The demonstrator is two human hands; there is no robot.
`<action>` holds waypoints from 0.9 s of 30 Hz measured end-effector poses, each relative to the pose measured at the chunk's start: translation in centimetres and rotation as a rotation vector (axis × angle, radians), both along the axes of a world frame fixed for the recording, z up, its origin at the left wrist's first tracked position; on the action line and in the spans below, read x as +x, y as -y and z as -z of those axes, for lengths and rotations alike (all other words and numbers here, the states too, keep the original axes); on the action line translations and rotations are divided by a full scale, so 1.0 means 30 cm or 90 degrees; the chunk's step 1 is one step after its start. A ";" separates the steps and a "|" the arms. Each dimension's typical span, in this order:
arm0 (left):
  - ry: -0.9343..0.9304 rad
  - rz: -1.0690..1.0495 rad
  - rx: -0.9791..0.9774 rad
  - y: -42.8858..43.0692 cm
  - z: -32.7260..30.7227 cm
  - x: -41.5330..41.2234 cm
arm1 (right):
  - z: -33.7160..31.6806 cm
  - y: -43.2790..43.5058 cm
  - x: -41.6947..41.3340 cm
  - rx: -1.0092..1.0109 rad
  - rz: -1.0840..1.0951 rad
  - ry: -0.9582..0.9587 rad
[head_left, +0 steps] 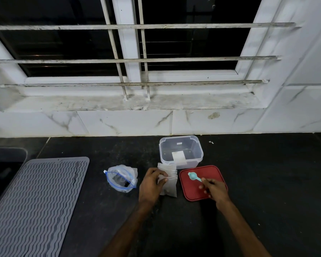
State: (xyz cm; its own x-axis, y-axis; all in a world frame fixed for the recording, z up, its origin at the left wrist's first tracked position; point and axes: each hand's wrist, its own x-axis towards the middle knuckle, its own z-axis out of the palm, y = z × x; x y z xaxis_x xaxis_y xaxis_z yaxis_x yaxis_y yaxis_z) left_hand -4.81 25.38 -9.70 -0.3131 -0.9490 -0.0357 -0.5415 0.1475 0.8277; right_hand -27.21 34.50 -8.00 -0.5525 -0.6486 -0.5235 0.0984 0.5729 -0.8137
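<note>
My left hand (152,184) pinches the edge of a stack of small clear plastic pouches (169,180) lying on the dark counter. My right hand (214,190) holds the handle of a small teal scoop (193,176), whose bowl hovers over a red lid (191,191) lying flat on the counter. Just behind both stands a clear plastic container (182,152), open, with a white label on its front wall. Left of my left hand sits a clear zip bag (121,178) with a blue seal, its mouth open and something dark inside.
A grey ribbed drying mat (35,204) covers the counter's left side, beside a sink edge (7,154). White marble tiles and a barred window sill (133,102) rise behind the counter. A few white crumbs (211,142) lie near the back wall.
</note>
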 end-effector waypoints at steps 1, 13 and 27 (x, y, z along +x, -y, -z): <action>0.009 0.004 -0.003 0.000 -0.001 0.005 | 0.002 0.002 0.004 -0.011 0.006 0.006; 0.087 0.015 -0.036 -0.010 -0.014 0.020 | -0.021 0.036 0.078 -0.103 -0.007 0.032; 0.153 -0.362 0.028 0.110 -0.125 0.494 | -0.145 0.154 0.388 -0.201 -0.310 0.064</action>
State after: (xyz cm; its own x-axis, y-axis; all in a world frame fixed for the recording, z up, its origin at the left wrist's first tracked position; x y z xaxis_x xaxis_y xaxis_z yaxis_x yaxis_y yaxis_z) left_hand 10.00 22.08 -5.96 0.2624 -0.9612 -0.0850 -0.6976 -0.2499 0.6715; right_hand -15.56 29.87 -3.65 -0.1097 -0.9482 -0.2983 -0.0292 0.3030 -0.9525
